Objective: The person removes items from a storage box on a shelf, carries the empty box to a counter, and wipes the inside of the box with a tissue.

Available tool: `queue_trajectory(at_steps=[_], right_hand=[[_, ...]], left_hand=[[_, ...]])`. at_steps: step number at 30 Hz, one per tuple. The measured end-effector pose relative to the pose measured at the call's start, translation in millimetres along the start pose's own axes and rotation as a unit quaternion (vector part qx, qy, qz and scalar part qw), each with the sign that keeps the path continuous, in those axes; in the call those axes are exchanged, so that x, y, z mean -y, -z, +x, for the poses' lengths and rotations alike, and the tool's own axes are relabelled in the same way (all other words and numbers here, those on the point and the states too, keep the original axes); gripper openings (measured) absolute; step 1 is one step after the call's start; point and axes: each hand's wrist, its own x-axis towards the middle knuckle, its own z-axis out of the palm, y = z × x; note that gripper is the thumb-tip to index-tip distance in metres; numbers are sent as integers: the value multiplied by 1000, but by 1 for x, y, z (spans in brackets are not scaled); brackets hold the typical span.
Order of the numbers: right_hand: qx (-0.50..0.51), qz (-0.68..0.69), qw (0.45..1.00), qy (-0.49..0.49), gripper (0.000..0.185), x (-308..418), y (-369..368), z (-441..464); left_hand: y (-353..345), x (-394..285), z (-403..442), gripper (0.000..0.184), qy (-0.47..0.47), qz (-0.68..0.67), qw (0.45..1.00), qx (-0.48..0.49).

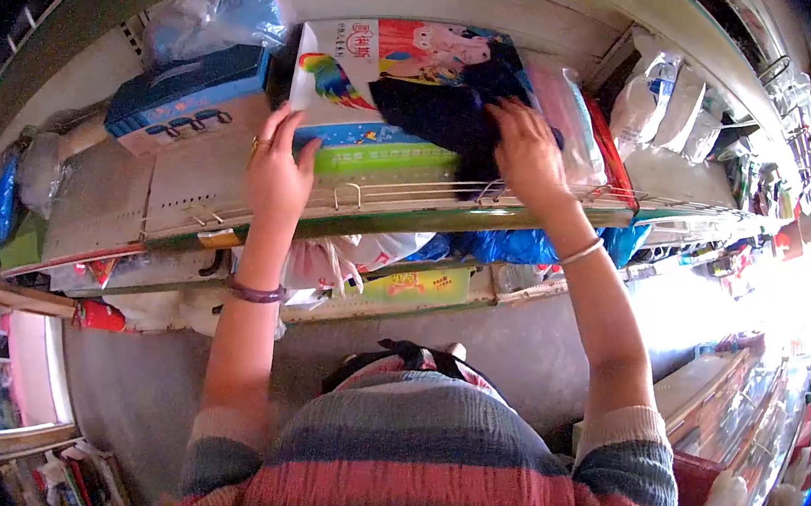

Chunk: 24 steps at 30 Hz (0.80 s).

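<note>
A flat box with a parrot picture [334, 83] lies on a stack of boxes on the shelf. Dark cloth [430, 112] is spread over its right part and hangs down at the front. My right hand [527, 152] rests on the cloth's right side, fingers bent over it; whether they grip it is unclear. At the stack's left front corner is my left hand [282, 161], its thumb and fingers apart, holding nothing. Beneath the parrot box show a blue box [358, 136] and a green box [391, 160].
A blue box with a glasses picture [190, 97] stands left on the shelf, near a clear plastic bag [222, 21]. Packaged goods [567, 122] lie right of the stack. A wire rail [362, 194] runs along the shelf's front edge. White bags [659, 102] sit farther right.
</note>
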Motion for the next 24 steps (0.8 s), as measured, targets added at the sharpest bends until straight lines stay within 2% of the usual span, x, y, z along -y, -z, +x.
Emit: queue_trajectory(at_steps=[5, 8, 9, 12, 14, 15, 16, 18, 21, 22, 24], right_hand=[[-96, -10, 993, -72, 50, -16, -11, -18], [-72, 119, 956, -257, 55, -20, -17, -25], [-26, 132, 941, -311, 58, -18, -15, -26], [-31, 71, 949, -307, 60, -8, -19, -29], [62, -25, 951, -303, 54, 11, 9, -24], [69, -51, 949, -305, 52, 13, 15, -26], [53, -24, 949, -310, 52, 16, 24, -28], [-65, 25, 960, -271, 52, 12, 26, -40], [-204, 83, 940, -261, 51, 3, 31, -38], [-209, 63, 946, -239, 49, 4, 37, -35], [-138, 60, 951, -271, 44, 8, 37, -25]], left_hand=[[-7, 5, -2, 43, -36, -17, 999, -16], [-6, 4, -2, 45, -33, -19, 999, -4], [-5, 1, -3, 48, -25, -18, 1000, -3], [1, -4, -1, 54, -9, -27, 999, 26], [12, -10, 3, 56, -13, 10, 998, 62], [18, -11, 3, 57, -10, 34, 996, 78], [15, -7, 3, 58, -32, 35, 997, 68], [13, 2, 2, 61, -28, 76, 995, 66], [18, -5, 10, 67, 105, 23, 978, 177], [16, -5, 7, 69, 99, 34, 979, 175], [12, -3, 5, 75, 78, 54, 981, 167]])
